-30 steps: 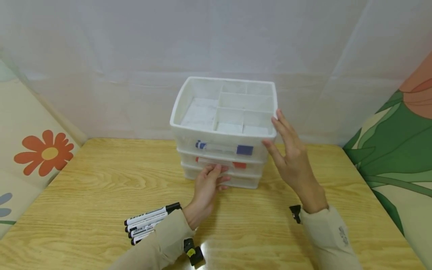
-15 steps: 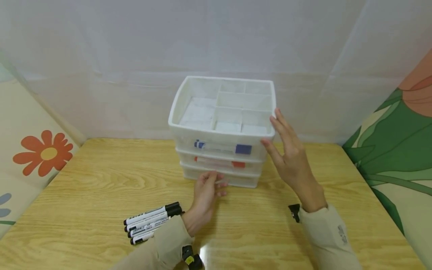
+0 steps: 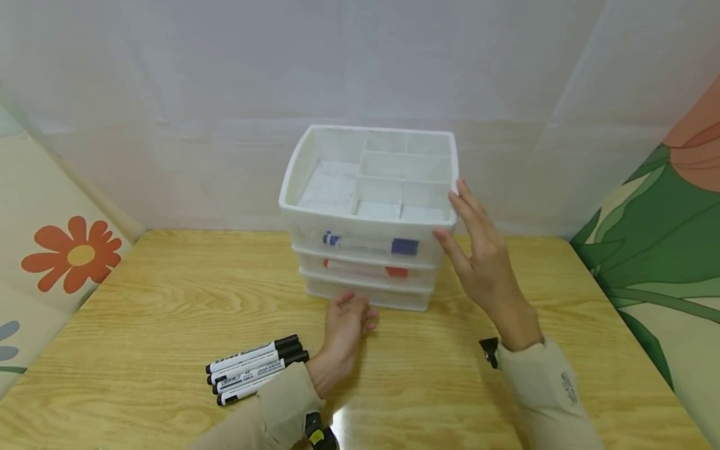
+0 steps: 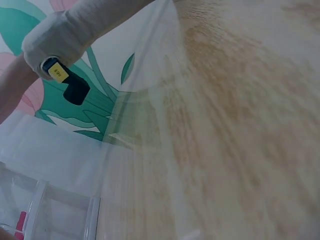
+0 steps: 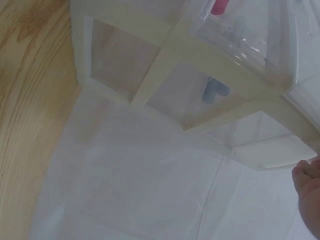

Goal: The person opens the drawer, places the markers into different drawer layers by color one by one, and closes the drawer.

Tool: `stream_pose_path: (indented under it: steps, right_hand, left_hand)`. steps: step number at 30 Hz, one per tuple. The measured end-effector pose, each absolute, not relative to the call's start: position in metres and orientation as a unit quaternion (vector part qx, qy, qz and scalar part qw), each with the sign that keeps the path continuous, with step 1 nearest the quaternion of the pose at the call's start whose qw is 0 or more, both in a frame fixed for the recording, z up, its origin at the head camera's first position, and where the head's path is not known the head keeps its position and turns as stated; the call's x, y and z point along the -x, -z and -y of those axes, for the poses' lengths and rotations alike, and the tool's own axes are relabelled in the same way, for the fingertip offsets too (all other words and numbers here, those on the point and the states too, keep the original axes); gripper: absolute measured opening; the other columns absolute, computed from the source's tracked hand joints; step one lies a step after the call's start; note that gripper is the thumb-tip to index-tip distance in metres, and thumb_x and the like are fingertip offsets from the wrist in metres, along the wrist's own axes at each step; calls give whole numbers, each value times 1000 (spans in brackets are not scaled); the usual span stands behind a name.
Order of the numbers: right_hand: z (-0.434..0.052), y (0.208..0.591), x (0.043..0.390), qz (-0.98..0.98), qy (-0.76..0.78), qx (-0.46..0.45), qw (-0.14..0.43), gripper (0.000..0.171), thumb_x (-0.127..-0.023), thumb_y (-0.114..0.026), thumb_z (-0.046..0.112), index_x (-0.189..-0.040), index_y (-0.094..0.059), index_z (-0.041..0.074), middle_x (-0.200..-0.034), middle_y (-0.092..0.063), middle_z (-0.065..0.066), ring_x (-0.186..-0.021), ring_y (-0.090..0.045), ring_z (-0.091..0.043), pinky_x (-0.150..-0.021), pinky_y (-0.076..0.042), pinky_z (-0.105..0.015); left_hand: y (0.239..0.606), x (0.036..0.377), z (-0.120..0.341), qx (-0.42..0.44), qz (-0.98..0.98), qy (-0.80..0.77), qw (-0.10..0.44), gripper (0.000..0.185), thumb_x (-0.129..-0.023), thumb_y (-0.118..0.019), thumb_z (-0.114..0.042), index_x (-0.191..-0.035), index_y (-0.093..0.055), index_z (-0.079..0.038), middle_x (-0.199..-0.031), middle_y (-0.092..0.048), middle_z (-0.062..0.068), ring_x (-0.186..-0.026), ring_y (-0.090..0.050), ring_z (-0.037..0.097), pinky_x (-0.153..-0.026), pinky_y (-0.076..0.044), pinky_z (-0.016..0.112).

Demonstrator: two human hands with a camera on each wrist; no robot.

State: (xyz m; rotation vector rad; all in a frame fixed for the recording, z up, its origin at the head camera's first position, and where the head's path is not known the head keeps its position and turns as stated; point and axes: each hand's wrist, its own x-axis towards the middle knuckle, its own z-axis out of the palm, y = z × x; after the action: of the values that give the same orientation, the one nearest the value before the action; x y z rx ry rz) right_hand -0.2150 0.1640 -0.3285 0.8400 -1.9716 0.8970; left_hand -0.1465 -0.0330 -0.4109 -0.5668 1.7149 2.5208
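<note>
A white plastic drawer organizer (image 3: 368,214) with a divided open top stands upright on the table. A blue-capped marker (image 3: 371,244) shows through its upper drawer, and a red-capped marker (image 3: 365,269) through the middle one. My left hand (image 3: 344,328) is in front of the bottom drawer (image 3: 402,300), its fingers loosely bent; whether they touch the drawer front cannot be seen. With fingers spread, my right hand (image 3: 482,269) rests against the organizer's upper right edge. In the right wrist view, part of that hand shows by the top rim.
Several black-capped white markers (image 3: 250,370) lie side by side on the wooden table (image 3: 169,294), left of my left forearm. A white sheet (image 3: 225,156) hangs behind the organizer. Flower-patterned panels (image 3: 664,250) flank both sides.
My left hand has come down from the middle drawer's front to the bottom drawer, and its fingers have loosened. The right hand stays against the organizer, whose drawers look unchanged.
</note>
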Motion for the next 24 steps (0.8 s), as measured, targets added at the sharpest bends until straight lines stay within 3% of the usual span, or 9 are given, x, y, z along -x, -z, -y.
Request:
stream_pose_path:
  steps: [5, 14, 19, 24]
  right_hand:
    - [-164, 328, 215, 781, -356, -330, 394, 64, -101, -49, 44, -140, -48, -7, -154, -40, -22, -141, -42, -39, -119, -34, -41]
    - [-163, 329, 216, 774, -359, -334, 400, 64, -100, -50, 45, -138, -49, -7, -152, -42, -23, -140, -43, -39, -118, -35, -40]
    - [-162, 330, 216, 778, -359, -333, 395, 64, -100, -50, 44, -139, -48, -7, -153, -40, -22, -140, -42, -39, -119, -34, -39]
    - [-161, 330, 215, 779, -359, -335, 391, 63, -101, -50, 43, -140, -48, -7, -153, -40, -22, -141, -42, -39, -119, -34, -40]
  left_hand:
    - [413, 146, 30, 178, -576, -798, 13, 39, -98, -53, 1, -131, -32, 5, -96, -64, 10, -71, -61, 9, -65, -53, 20]
    - [415, 148, 26, 176, -590, -788, 10, 50, -95, -57, 4, -133, -25, 5, -117, -64, 25, -72, -63, 10, -64, -53, 20]
    - [418, 151, 26, 186, -574, -797, 17, 53, -96, -57, 2, -137, -23, 6, -118, -64, 24, -71, -63, 11, -62, -53, 20]
    - [419, 153, 28, 189, -547, -816, 15, 48, -96, -59, 1, -132, -27, 6, -100, -68, 12, -66, -63, 8, -58, -52, 19]
